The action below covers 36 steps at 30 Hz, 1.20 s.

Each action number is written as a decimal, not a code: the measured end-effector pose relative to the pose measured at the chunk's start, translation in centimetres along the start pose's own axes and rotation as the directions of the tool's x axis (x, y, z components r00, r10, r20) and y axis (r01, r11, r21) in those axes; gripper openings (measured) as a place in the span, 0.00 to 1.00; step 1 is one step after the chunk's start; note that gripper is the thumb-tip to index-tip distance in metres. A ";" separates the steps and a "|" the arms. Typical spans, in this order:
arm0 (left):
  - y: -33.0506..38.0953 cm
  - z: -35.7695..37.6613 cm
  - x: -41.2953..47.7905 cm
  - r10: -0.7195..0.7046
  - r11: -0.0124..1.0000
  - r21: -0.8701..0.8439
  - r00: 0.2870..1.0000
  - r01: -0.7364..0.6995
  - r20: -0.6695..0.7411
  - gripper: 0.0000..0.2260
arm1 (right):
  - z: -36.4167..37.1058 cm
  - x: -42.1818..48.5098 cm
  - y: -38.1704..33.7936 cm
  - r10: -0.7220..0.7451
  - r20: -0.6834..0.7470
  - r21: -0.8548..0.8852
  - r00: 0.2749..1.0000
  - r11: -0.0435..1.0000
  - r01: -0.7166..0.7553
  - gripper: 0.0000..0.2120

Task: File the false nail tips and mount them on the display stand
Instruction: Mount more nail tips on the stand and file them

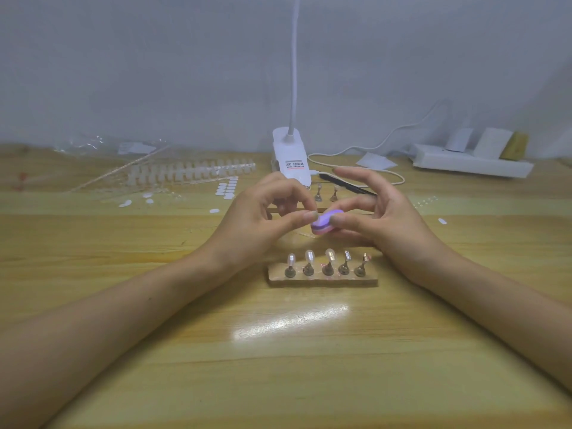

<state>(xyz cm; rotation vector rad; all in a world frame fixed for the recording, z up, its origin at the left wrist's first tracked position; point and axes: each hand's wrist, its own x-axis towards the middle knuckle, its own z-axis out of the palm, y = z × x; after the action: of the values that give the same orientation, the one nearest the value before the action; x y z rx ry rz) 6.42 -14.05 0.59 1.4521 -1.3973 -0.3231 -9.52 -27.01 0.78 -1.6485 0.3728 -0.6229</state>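
Above the table's middle, my right hand pinches a small purple-and-pink buffer block between thumb and fingers. My left hand meets it with thumb and forefinger pressed together at the block's left end; a nail tip there is too small to make out. In front of my hands lies a display stand with several metal holders. The three left holders carry clear nail tips; the two right holders look bare. Two more holders stand behind my hands.
A white clip lamp with its cable stands at the back centre. Strips of nail tips and white adhesive tabs lie at the back left. A black pen and a white power strip lie at the back right.
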 end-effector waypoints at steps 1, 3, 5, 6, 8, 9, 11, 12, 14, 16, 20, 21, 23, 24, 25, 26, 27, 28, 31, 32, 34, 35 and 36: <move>0.0 0.0 0.0 -0.003 1.000 -0.002 1.000 0.003 -0.010 0.04 | 0.1 -0.1 -0.1 0.003 0.022 -0.006 1.000 1.000 -0.002 0.33; 0.0 0.0 0.0 0.002 1.000 0.012 1.000 -0.002 0.004 0.05 | 0.3 -0.3 -0.2 0.000 0.075 -0.017 0.997 1.000 0.001 0.35; 0.0 0.1 0.0 0.009 1.000 0.009 1.000 -0.009 0.017 0.04 | 0.3 -0.2 -0.2 -0.013 0.027 0.003 1.000 1.000 0.013 0.34; 0.0 0.1 0.0 0.006 1.000 0.001 1.000 -0.006 0.009 0.03 | 0.2 -0.1 -0.1 -0.019 -0.027 0.020 0.999 1.000 0.020 0.32; 0.0 0.0 0.0 -0.001 1.000 -0.006 1.000 0.001 -0.015 0.02 | 0.0 -0.1 -0.1 -0.015 -0.048 0.019 0.999 1.000 0.016 0.31; 0.0 0.0 0.0 -0.001 1.000 -0.001 1.000 0.001 -0.019 0.02 | 0.2 -0.2 -0.2 -0.012 0.011 -0.004 1.000 1.000 0.012 0.32; 0.0 0.0 0.0 0.005 1.000 0.005 1.000 -0.005 -0.001 0.03 | 0.5 -0.4 -0.2 -0.023 0.106 -0.043 0.994 0.999 0.028 0.35; 0.0 0.0 0.0 0.007 1.000 0.000 1.000 -0.007 0.008 0.03 | 0.5 -0.3 -0.3 -0.031 0.078 -0.034 0.996 0.999 0.034 0.35; 0.0 0.0 0.1 0.005 1.000 -0.013 1.000 -0.005 0.003 0.03 | 0.2 -0.2 -0.2 -0.029 -0.014 -0.005 0.999 1.000 0.029 0.35; 0.0 0.0 0.1 0.007 1.000 -0.006 1.000 -0.007 -0.006 0.03 | 0.3 -0.3 -0.3 -0.019 0.044 -0.020 0.999 1.000 0.020 0.35; -0.1 0.0 0.1 0.006 1.000 -0.004 1.000 -0.006 -0.007 0.03 | 0.2 -0.1 0.0 -0.032 -0.020 -0.005 0.999 0.999 0.032 0.32; -0.1 0.0 0.1 0.004 1.000 -0.010 1.000 -0.004 -0.012 0.03 | 0.1 -0.1 -0.1 -0.028 -0.039 0.001 0.999 1.000 0.028 0.31; -0.1 0.0 0.0 0.008 1.000 -0.006 1.000 -0.008 -0.005 0.03 | 0.3 -0.2 -0.2 -0.018 0.054 -0.021 0.998 1.000 0.020 0.33; 0.0 0.0 0.0 0.010 1.000 0.001 1.000 -0.010 0.003 0.03 | 0.4 -0.2 -0.1 -0.019 0.087 -0.037 0.996 0.999 0.022 0.33; 0.0 0.0 0.0 0.010 1.000 0.006 1.000 -0.010 0.006 0.03 | 0.4 -0.2 -0.1 -0.024 0.065 -0.036 0.998 0.999 0.027 0.33; 0.0 0.0 0.1 0.007 1.000 0.005 1.000 -0.007 0.003 0.03 | 0.3 -0.1 0.0 -0.028 0.007 -0.014 1.000 0.999 0.028 0.31; -0.1 0.0 0.1 0.005 1.000 0.000 1.000 -0.005 -0.001 0.03 | 0.1 0.0 0.0 -0.027 -0.045 0.010 0.999 1.000 0.028 0.30; 0.0 0.0 0.0 0.007 1.000 -0.005 1.000 -0.007 -0.004 0.03 | 0.0 0.1 0.1 -0.024 -0.061 0.025 0.998 0.999 0.025 0.30; 0.0 0.0 0.0 0.023 1.000 -0.001 1.000 -0.023 0.005 0.04 | 0.0 0.1 0.0 -0.011 -0.011 0.015 1.000 1.000 0.011 0.30; -0.1 0.0 0.0 0.022 1.000 0.000 1.000 -0.022 -0.001 0.04 | 0.0 0.1 0.0 -0.011 -0.011 0.011 1.000 1.000 0.011 0.31; -0.2 0.0 0.0 0.018 1.000 -0.006 0.999 -0.018 -0.030 0.03 | 0.0 0.0 0.0 -0.007 0.011 0.000 1.000 1.000 0.007 0.32; -0.2 -0.1 0.0 0.021 1.000 -0.001 0.999 -0.021 -0.033 0.03 | 0.2 -0.1 0.0 -0.002 0.044 -0.015 0.999 1.000 0.002 0.33; -0.2 0.0 0.0 0.033 0.999 0.018 0.999 -0.032 -0.020 0.03 | 0.3 -0.2 0.0 0.002 0.078 -0.029 0.997 1.000 0.000 0.34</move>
<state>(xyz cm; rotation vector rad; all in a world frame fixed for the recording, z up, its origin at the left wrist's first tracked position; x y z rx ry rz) 6.59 -14.11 0.45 1.4419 -1.4092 -0.2751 -9.49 -26.67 0.76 -1.6950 0.3269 -0.5526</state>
